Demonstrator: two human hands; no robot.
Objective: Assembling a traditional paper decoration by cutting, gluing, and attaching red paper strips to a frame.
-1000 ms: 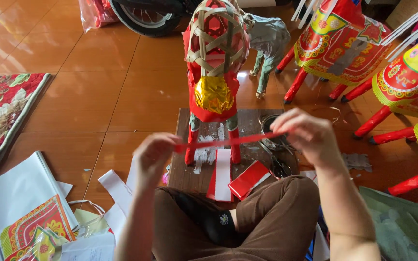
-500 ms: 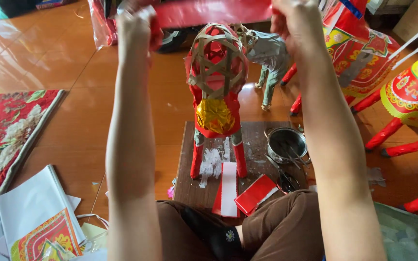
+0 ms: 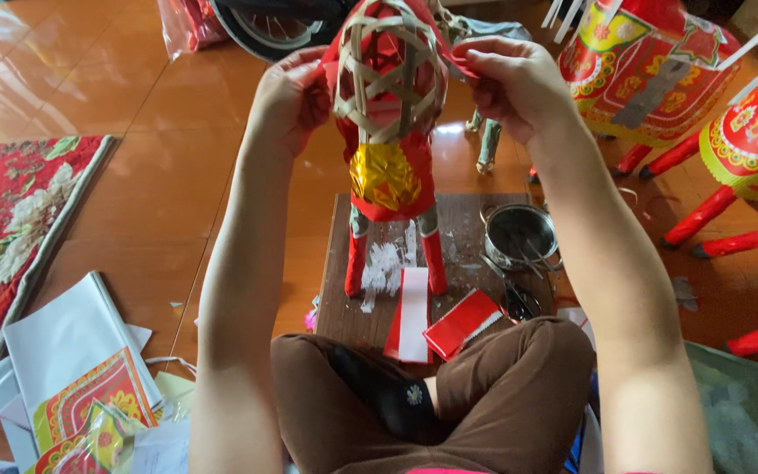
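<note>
Two hands, left and right; one woven-frame paper figure; one wooden board; one metal pot; one floral rug

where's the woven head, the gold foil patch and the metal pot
woven head (image 3: 389,75), head view, on the crossing bamboo strips at its middle
gold foil patch (image 3: 384,174), head view, centre of the crinkled foil
metal pot (image 3: 520,235), head view, on its inner wall

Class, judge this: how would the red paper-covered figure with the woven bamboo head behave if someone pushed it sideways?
The figure is tall on thin legs, so it would probably tip easily. Its open bamboo lattice head suggests it is light. The paper skin likely dents or tears under pressure.
</note>
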